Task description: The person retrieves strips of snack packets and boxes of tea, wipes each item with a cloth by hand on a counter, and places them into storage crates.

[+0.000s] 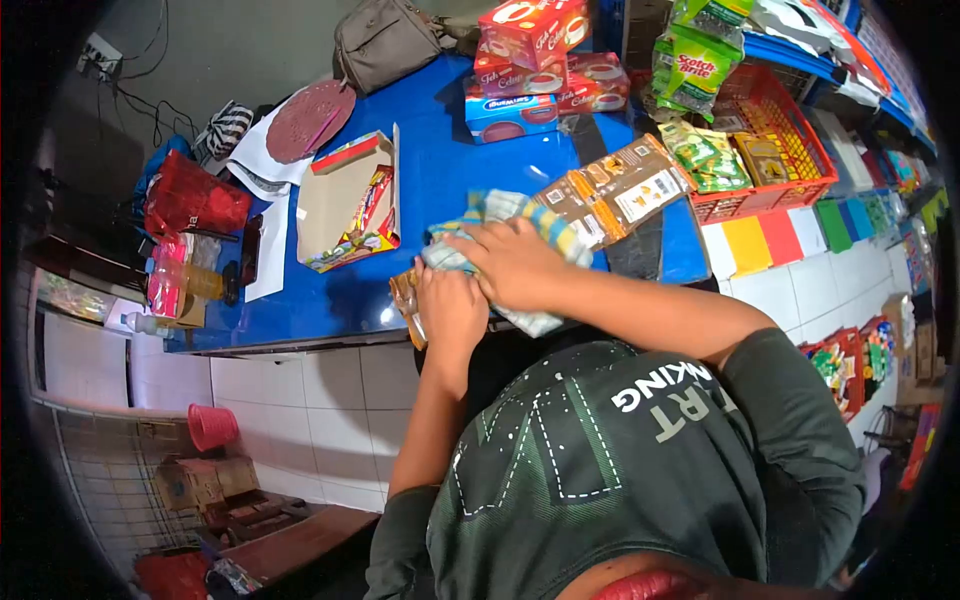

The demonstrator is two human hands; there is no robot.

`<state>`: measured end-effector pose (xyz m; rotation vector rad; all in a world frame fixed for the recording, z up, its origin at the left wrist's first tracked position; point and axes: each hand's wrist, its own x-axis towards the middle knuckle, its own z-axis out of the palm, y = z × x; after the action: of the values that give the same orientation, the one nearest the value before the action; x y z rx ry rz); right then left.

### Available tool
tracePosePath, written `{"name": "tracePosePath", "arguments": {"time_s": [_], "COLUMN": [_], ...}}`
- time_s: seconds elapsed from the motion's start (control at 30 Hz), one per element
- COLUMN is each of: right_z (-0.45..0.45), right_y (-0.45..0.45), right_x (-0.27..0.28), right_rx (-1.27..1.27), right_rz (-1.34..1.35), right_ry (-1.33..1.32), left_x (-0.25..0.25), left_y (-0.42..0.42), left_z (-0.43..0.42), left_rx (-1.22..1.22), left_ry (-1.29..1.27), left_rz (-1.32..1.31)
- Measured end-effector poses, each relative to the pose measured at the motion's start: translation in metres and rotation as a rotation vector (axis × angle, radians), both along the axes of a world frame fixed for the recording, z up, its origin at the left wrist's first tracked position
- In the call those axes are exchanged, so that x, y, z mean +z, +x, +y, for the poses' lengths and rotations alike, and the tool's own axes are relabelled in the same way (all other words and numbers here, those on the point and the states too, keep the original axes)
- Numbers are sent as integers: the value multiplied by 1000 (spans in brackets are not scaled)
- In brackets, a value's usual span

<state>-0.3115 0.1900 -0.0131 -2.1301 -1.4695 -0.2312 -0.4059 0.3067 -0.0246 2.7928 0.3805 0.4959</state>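
At the near edge of the blue table, my left hand is closed with a brown-and-orange packet at its outer side. Its fingertips reach the bunched cloth. My right hand presses down on that checked blue, yellow and white cloth, fingers curled over it. The two hands touch, the right one overlapping the left fingers. Just past the cloth, to the right, lie brown packets joined in a strip. What lies under the cloth is hidden.
An open cardboard box with a colourful wrapper is left of the cloth. Red tea boxes and a blue-and-red pack are stacked behind. A red basket of packets stands right; a grey bag lies at the back.
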Motion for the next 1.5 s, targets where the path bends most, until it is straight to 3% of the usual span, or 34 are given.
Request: {"name": "tracePosePath", "arguments": {"time_s": [0.13, 0.37, 0.53, 0.63, 0.73, 0.93, 1.0, 1.07, 1.17, 1.27, 1.4, 1.5], "right_z": [0, 2, -5, -21, -33, -25, -16, 1, 27, 42, 45, 17], "right_y": [6, 53, 90, 81, 37, -1, 2, 17, 39, 60, 85, 113], "right_x": [-8, 12, 18, 43, 66, 24, 16, 14, 10, 5, 12, 48], "right_rx": [-24, -188, -306, -278, -195, -87, -63, -110, -161, -206, -195, -175], "right_rz": [-155, -84, -25, 209, 230, 8, -7, -54, -98, -139, -59, 204], "right_ry": [-11, -219, -235, 26, 61, -147, -184, -198, -207, -222, -206, -253], "left_x": [14, 5, 4, 4, 7, 7, 5, 6, 10, 8, 3, 3], "left_y": [2, 7, 5, 5, 8, 3, 3, 2, 5, 6, 7, 2], "left_z": [-6, -10, -10, -9, -10, -11, -10, -9, -11, -10, -7, -4], "left_rx": [63, 11, 39, 28, 48, -25, -31, -35, 6, -5, -28, -3], "left_ry": [181, 133, 139, 140, 127, 59, 181, 252, 126, 127, 108, 133], "left_rz": [311, -131, -127, -106, -86, -204, -131, -91, -23, -97, -150, -159]}}
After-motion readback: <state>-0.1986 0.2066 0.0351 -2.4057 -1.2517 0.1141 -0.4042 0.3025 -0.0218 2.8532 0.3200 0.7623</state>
